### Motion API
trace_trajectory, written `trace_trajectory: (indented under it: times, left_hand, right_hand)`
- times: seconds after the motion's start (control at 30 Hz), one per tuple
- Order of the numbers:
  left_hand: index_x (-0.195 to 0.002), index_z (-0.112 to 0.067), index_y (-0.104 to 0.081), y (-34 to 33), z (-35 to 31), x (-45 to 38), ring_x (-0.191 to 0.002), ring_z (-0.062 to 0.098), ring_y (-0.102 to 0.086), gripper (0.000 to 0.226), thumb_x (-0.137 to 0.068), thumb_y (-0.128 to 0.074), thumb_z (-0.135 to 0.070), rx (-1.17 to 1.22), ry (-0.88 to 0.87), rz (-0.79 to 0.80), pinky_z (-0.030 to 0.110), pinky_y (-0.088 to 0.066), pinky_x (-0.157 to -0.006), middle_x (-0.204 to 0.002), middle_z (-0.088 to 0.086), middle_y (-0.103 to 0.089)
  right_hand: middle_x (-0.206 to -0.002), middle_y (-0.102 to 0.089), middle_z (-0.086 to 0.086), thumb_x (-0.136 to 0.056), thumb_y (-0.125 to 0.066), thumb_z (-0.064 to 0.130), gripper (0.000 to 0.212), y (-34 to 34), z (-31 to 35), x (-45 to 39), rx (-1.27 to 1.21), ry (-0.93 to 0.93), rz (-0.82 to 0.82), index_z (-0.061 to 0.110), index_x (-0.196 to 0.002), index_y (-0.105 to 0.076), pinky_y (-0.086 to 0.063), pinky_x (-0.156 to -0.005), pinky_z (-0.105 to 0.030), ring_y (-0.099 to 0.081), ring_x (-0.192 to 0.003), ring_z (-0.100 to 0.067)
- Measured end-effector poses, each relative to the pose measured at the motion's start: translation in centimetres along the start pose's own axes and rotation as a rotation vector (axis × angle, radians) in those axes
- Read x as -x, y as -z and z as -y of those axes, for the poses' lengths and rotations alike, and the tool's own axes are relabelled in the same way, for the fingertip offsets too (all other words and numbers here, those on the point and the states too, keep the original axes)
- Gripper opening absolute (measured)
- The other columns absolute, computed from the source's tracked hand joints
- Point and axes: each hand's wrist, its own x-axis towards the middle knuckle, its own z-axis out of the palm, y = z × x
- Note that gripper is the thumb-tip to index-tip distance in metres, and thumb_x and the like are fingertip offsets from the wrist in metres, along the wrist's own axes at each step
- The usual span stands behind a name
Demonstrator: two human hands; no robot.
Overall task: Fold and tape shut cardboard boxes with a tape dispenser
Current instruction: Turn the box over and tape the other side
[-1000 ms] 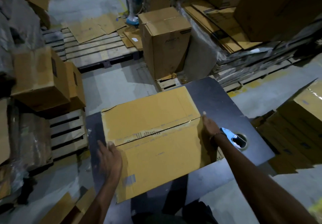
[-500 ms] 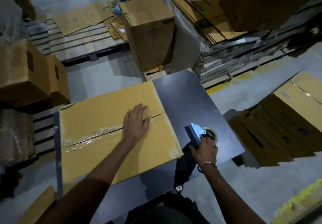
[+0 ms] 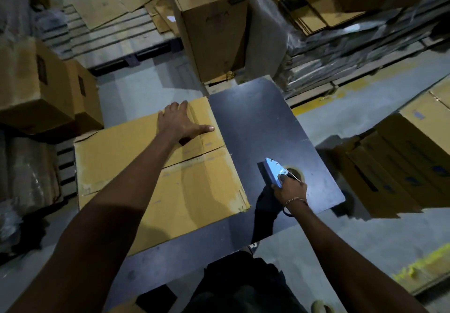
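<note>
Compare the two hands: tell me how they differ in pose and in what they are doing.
The left hand lies flat with fingers spread on the cardboard box, near its far edge; the right hand is curled round the handle of the blue tape dispenser. The left reaches further forward; the right sits nearer, over the dark table. Both are bare.

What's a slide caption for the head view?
Left hand flat on box on table; right hand grips tape dispenser.

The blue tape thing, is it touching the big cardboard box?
Apart. The head view shows bare dark table between the blue tape dispenser, held in the right hand, and the cardboard box.
</note>
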Motion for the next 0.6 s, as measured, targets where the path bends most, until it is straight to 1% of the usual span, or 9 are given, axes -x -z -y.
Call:
trace_trajectory:
  times: [0.1, 0.17, 0.23, 0.3, 0.33, 0.37, 0.43, 0.5, 0.6]
  left_hand:
    - [-0.161, -0.019, -0.029, 1.2, -1.2, 0.4, -0.150, 0.039, -0.033, 0.142, -0.052, -0.070, -0.099, 0.013, 0.045, 0.084, 0.060, -0.037, -0.117, -0.163, 0.016, -0.036]
    - [-0.165, -0.019, -0.021, 1.4, -1.9, 1.3, -0.156, 0.038, -0.023, 0.144, -0.054, -0.075, -0.094, 0.011, 0.133, 0.156, 0.066, -0.025, -0.120, -0.169, 0.016, -0.026]
    - [-0.166, -0.016, -0.016, 0.7, -2.7, 2.3, -0.161, 0.038, -0.010, 0.136, -0.065, -0.081, -0.081, 0.009, 0.177, 0.130, 0.065, -0.012, -0.124, -0.173, 0.017, -0.015]
    - [-0.161, -0.014, -0.033, -0.1, -4.0, 3.7, -0.156, 0.036, -0.028, 0.106, -0.080, -0.082, -0.062, 0.182, 0.052, -0.092, 0.055, -0.026, -0.125, -0.167, 0.018, -0.032]
    - [-0.154, -0.013, -0.049, -0.3, -4.8, 4.5, -0.146, 0.034, -0.045, 0.083, -0.088, -0.078, -0.055, 0.391, -0.011, -0.178, 0.048, -0.039, -0.118, -0.157, 0.015, -0.049]
    - [-0.141, -0.014, -0.064, 0.0, -5.8, 5.4, -0.132, 0.029, -0.059, 0.062, -0.094, -0.073, -0.053, 0.648, -0.024, -0.151, 0.042, -0.048, -0.109, -0.142, 0.010, -0.064]
    - [-0.115, -0.014, -0.080, 0.6, -7.1, 6.6, -0.103, 0.020, -0.073, 0.050, -0.097, -0.066, -0.059, 1.094, 0.024, 0.237, 0.037, -0.057, -0.096, -0.113, 0.004, -0.079]
    - [-0.102, -0.008, -0.082, 0.6, -6.7, 6.9, -0.088, 0.023, -0.070, 0.057, -0.091, -0.073, -0.063, 1.286, 0.060, 0.604, 0.037, -0.058, -0.092, -0.099, 0.007, -0.077]
    - [-0.098, -0.004, -0.082, 0.0, -4.1, 6.4, -0.086, 0.027, -0.068, 0.036, -0.095, -0.077, -0.039, 1.375, 0.037, 0.704, 0.039, -0.060, -0.095, -0.095, 0.014, -0.076]
  right_hand:
    - [-0.118, -0.070, -0.012, -0.095, -0.068, 0.031, 0.033, 2.3, -0.1, -0.3, -0.289, -0.061, 0.076, 0.009, -0.119, -0.069, -0.046, -0.088, -0.035, -0.065, -0.107, -0.034]
    - [-0.097, -0.071, -0.011, -0.090, -0.074, 0.023, 0.018, 5.3, 0.4, 0.2, -0.659, -0.103, 0.117, 0.006, -0.095, -0.072, -0.048, -0.073, -0.035, -0.065, -0.090, -0.032]
    - [-0.077, -0.066, -0.002, -0.085, -0.077, 0.016, 0.013, 9.1, 2.0, 2.1, -1.033, -0.075, 0.142, 0.009, -0.078, -0.068, -0.044, -0.060, -0.025, -0.059, -0.076, -0.022]
    - [-0.075, -0.068, 0.003, -0.074, -0.076, 0.015, 0.011, 12.0, 3.8, 4.1, -1.262, 0.069, 0.147, 0.008, -0.079, -0.070, -0.044, -0.060, -0.016, -0.061, -0.072, -0.013]
    - [-0.079, -0.070, 0.001, -0.072, -0.073, 0.016, 0.016, 12.8, 4.6, 4.8, -1.305, 0.138, 0.156, 0.004, -0.083, -0.072, -0.045, -0.063, -0.016, -0.063, -0.072, -0.012]
    - [-0.084, -0.071, -0.002, -0.071, -0.072, 0.017, 0.023, 13.4, 5.4, 5.3, -1.319, 0.193, 0.169, 0.000, -0.087, -0.072, -0.047, -0.066, -0.018, -0.065, -0.075, -0.013]
    - [-0.087, -0.070, -0.008, -0.074, -0.072, 0.019, 0.034, 14.0, 7.0, 5.5, -1.299, 0.251, 0.189, -0.009, -0.093, -0.070, -0.046, -0.068, -0.024, -0.064, -0.077, -0.018]
    - [-0.083, -0.065, -0.008, -0.075, -0.072, 0.019, 0.036, 14.2, 8.5, 5.6, -1.284, 0.292, 0.228, -0.013, -0.089, -0.065, -0.044, -0.064, -0.024, -0.059, -0.075, -0.019]
    - [-0.083, -0.069, -0.004, -0.076, -0.071, 0.015, 0.023, 14.2, 10.4, 5.9, -1.305, 0.301, 0.302, -0.005, -0.086, -0.069, -0.046, -0.062, -0.019, -0.063, -0.071, -0.013]
